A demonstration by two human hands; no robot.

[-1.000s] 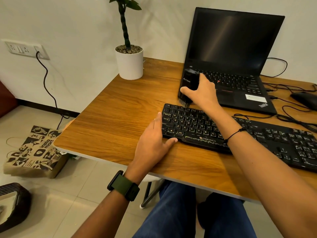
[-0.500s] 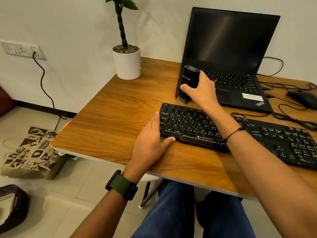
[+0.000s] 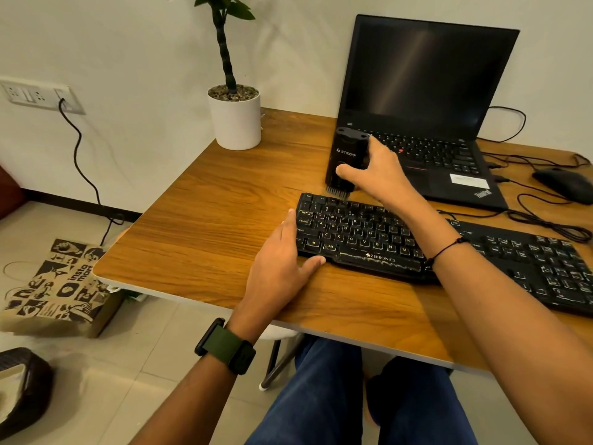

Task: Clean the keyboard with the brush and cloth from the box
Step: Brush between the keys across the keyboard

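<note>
The keyboard point(image 3: 362, 239) is lying flat on the wooden table point(image 3: 205, 226), a black slab with pale lettering on its keys, a "ZEBRONICS" mark on its front lip and whitish dusty streaks along that lip; it is sitting just in front of the open laptop point(image 3: 426, 91), its right end running on under the right forearm. The left hand point(image 3: 282, 264) is resting palm-down against the keyboard's left end, fingers together and flat, thumb touching the front corner, clamping nothing. The right hand point(image 3: 382, 175) is gripping the brush point(image 3: 346, 162), a tall matte black block with a short row of stiff dark bristles at the bottom; the bristles are pointing down at the keyboard's far left edge, and whether they are touching it cannot be told. One white cylindrical pot point(image 3: 236, 122) holding a thin green plant is standing at the table's far left. One dark mouse point(image 3: 564, 184) is lying to the right of the laptop among loose black cables. A dark green watch band point(image 3: 226, 346) is wrapping the left wrist, a thin black cord the right
</note>
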